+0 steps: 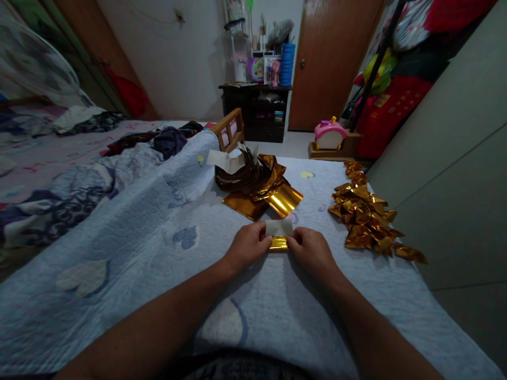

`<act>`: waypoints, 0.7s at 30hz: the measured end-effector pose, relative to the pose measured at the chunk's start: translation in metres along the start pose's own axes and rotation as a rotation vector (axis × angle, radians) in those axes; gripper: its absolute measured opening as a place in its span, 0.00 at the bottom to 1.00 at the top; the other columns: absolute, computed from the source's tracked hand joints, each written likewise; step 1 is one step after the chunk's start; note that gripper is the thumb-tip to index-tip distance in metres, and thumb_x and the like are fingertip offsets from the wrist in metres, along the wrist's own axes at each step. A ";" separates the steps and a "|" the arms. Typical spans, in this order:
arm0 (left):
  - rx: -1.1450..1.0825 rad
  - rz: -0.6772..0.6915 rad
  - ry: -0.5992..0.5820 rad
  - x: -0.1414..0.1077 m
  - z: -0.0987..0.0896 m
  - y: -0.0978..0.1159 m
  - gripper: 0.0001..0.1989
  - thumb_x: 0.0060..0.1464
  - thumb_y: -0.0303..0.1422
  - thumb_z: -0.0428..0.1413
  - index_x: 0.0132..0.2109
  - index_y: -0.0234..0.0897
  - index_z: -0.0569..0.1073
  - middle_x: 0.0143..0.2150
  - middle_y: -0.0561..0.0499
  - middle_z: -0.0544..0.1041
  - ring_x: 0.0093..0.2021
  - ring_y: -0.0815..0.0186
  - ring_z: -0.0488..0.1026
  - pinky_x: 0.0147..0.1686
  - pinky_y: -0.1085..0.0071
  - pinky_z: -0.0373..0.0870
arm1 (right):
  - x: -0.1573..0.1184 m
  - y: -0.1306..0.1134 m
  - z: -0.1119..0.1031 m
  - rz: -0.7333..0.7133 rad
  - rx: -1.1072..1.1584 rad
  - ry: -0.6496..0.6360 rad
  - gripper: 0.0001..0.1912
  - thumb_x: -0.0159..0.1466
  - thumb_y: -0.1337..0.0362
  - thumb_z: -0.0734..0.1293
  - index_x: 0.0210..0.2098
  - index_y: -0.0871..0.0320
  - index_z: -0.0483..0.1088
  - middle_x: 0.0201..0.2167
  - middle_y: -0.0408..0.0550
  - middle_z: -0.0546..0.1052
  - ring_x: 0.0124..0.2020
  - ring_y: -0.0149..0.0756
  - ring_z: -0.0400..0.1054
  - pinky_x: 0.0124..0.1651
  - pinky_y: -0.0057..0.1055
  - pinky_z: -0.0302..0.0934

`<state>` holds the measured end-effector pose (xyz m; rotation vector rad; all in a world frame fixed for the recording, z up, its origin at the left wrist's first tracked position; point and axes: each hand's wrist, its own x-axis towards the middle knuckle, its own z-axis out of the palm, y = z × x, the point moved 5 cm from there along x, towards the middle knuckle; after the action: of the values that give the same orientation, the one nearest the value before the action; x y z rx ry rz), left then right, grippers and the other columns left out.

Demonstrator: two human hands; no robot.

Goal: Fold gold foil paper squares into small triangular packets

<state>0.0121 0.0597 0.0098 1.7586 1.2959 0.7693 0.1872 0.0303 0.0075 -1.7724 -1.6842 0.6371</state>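
Note:
A sheet of gold foil paper [279, 243] with a pale backing lies between my hands, its near part folded over so the gold side shows. My left hand [249, 244] pinches its left edge between thumb and fingers. On the right edge, my right hand [311, 246] has the same kind of pinch. Just beyond the hands is a loose pile of gold sheets [285, 198], some curled with pale undersides showing. Several folded gold pieces [366, 221] are heaped near the bed's right edge.
A pale blue quilt [158, 295] with heart shapes covers the surface. Clothes [170, 142] and bedding lie at the left. Farther back stand a wooden headboard piece [229, 131], a dark cabinet [255, 111] and a pink toy [330, 135]. A pale panel [455, 158] rises on the right.

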 end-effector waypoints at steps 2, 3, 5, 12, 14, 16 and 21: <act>0.204 0.028 -0.016 -0.001 0.001 0.004 0.05 0.51 0.25 0.57 0.28 0.37 0.71 0.25 0.54 0.71 0.27 0.64 0.67 0.32 0.69 0.58 | 0.000 -0.003 0.001 0.007 -0.128 0.009 0.12 0.60 0.65 0.68 0.20 0.55 0.70 0.21 0.48 0.73 0.24 0.36 0.61 0.30 0.34 0.43; 0.299 0.044 -0.023 -0.001 0.002 0.006 0.05 0.52 0.26 0.57 0.28 0.38 0.71 0.26 0.53 0.72 0.29 0.63 0.68 0.33 0.68 0.58 | -0.001 -0.005 0.001 0.016 -0.187 0.002 0.12 0.61 0.64 0.68 0.21 0.55 0.70 0.22 0.49 0.74 0.24 0.36 0.61 0.30 0.34 0.42; 0.451 0.070 -0.025 -0.002 0.004 0.008 0.04 0.54 0.27 0.57 0.31 0.39 0.71 0.31 0.50 0.75 0.34 0.59 0.71 0.38 0.66 0.60 | -0.001 -0.008 0.002 0.041 -0.286 -0.028 0.11 0.62 0.64 0.67 0.23 0.56 0.72 0.24 0.52 0.76 0.25 0.37 0.64 0.30 0.34 0.42; 0.665 -0.001 0.018 -0.004 0.008 0.000 0.08 0.58 0.33 0.56 0.45 0.40 0.68 0.46 0.46 0.75 0.51 0.51 0.68 0.49 0.59 0.62 | -0.002 -0.013 0.002 0.090 -0.466 -0.113 0.11 0.66 0.62 0.64 0.32 0.58 0.76 0.33 0.54 0.80 0.35 0.42 0.72 0.31 0.34 0.45; 0.632 -0.014 0.070 -0.005 0.007 0.000 0.15 0.57 0.32 0.57 0.51 0.38 0.66 0.50 0.44 0.73 0.53 0.52 0.66 0.51 0.58 0.63 | -0.002 -0.014 0.003 0.088 -0.495 -0.119 0.11 0.67 0.61 0.63 0.34 0.58 0.75 0.34 0.54 0.80 0.36 0.42 0.73 0.31 0.34 0.45; 0.612 0.003 0.115 -0.007 0.006 0.002 0.21 0.55 0.31 0.59 0.55 0.37 0.64 0.53 0.43 0.70 0.54 0.52 0.64 0.53 0.58 0.62 | -0.003 -0.015 0.003 0.096 -0.516 -0.120 0.10 0.68 0.61 0.63 0.36 0.58 0.74 0.35 0.54 0.80 0.36 0.43 0.73 0.32 0.34 0.45; 0.618 0.154 0.091 -0.007 0.007 0.008 0.16 0.56 0.27 0.58 0.52 0.38 0.70 0.52 0.43 0.69 0.54 0.51 0.64 0.52 0.57 0.63 | -0.005 -0.014 0.000 0.130 -0.491 -0.087 0.10 0.67 0.62 0.65 0.46 0.59 0.69 0.36 0.53 0.80 0.36 0.43 0.72 0.31 0.33 0.45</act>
<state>0.0196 0.0499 0.0134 2.3526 1.5864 0.5671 0.1770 0.0260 0.0167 -2.2348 -1.9138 0.3759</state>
